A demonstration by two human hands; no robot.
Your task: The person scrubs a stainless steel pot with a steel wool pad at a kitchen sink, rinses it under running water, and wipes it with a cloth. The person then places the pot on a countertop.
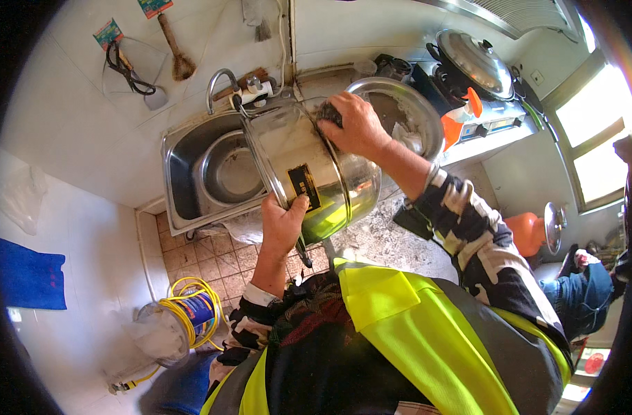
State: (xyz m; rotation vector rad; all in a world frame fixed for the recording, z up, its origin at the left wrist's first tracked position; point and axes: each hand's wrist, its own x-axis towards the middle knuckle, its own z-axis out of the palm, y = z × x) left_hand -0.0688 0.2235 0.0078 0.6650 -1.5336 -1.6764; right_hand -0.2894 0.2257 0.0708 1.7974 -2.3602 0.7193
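Note:
A large stainless-steel pot point(274, 140) lies tilted on its side across the right part of the sink point(178, 161), with a dark label point(304, 188) on its wall. My left hand point(285, 220) grips its rim close to the label, thumb on the outside. A pot handle point(304, 254) sticks out just below that hand. In my right hand point(360, 124) is a dark scouring pad point(329, 114), probably steel wool, pressed to the upper side of the pot near its base. Brownish stains mark the steel around it. A round metal bowl point(209, 166) sits inside the sink.
Behind the sink rises a curved faucet point(222, 75). A wide metal basin point(432, 116) holds a whitish wad point(407, 137). To its right are an orange spray bottle point(453, 127) and a lidded wok point(474, 57) on a gas stove point(492, 124). Yellow hose point(189, 316) coils at lower left.

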